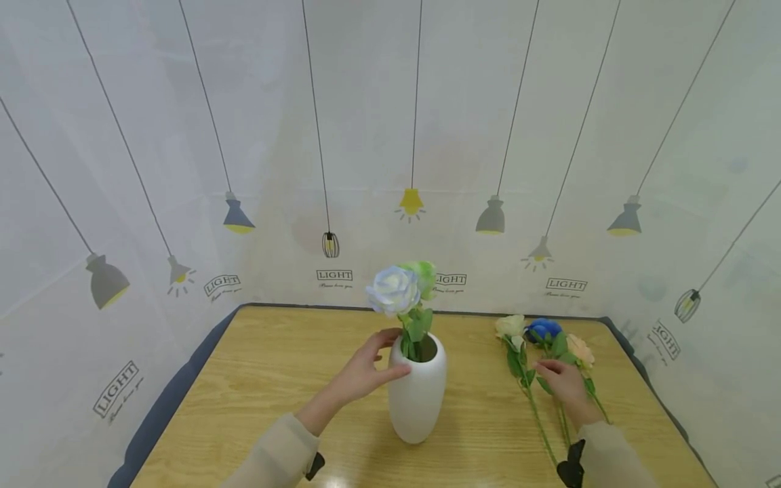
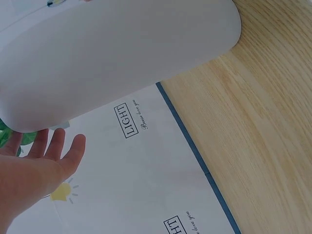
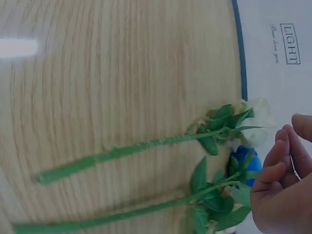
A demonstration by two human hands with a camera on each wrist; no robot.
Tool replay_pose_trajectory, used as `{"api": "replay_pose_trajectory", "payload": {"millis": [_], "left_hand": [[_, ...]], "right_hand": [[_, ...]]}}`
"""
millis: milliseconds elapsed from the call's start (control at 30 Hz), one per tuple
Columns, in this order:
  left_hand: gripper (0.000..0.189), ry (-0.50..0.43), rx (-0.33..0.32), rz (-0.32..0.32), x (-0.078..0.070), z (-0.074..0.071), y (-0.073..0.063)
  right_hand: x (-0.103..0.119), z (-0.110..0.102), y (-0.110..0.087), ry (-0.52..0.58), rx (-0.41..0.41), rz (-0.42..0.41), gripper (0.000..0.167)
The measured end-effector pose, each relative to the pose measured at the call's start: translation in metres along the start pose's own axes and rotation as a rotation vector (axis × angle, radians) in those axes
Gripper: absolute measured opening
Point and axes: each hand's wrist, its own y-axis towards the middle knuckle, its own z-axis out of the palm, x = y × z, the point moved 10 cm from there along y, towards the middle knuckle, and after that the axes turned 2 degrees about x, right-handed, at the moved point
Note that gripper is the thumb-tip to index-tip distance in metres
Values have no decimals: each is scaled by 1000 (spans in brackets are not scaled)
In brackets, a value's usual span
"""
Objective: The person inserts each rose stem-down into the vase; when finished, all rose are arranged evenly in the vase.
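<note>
Wooden surface (image 1: 274, 352), lamp-print backdrop (image 1: 366, 115). Upright central vase (image 1: 417, 400), two flowers (image 1: 393, 290) inside, left hand (image 1: 361, 369) holding it near top. Right hand (image 1: 567, 386) empty, narrow gap, over three loose flowers (image 1: 543, 330): crowded leaves (image 1: 514, 362) could snag neighbours; uneven left push could tip vase.

The light is soft and greyish, with white glare (image 3: 17, 48) on the tabletop (image 3: 122, 73).
</note>
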Motion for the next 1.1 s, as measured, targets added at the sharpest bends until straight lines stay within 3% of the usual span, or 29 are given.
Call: {"api": "replay_pose_trajectory", "payload": {"millis": [467, 800, 1100], "left_hand": [[65, -14, 1, -7, 1, 0, 0], [65, -13, -1, -3, 0, -1, 0], [62, -14, -6, -5, -1, -2, -1]], "right_hand": [[-37, 10, 3, 56, -126, 48, 40], [-62, 23, 6, 25, -88, 87, 43], [-66, 31, 2, 47, -66, 165, 43]]}}
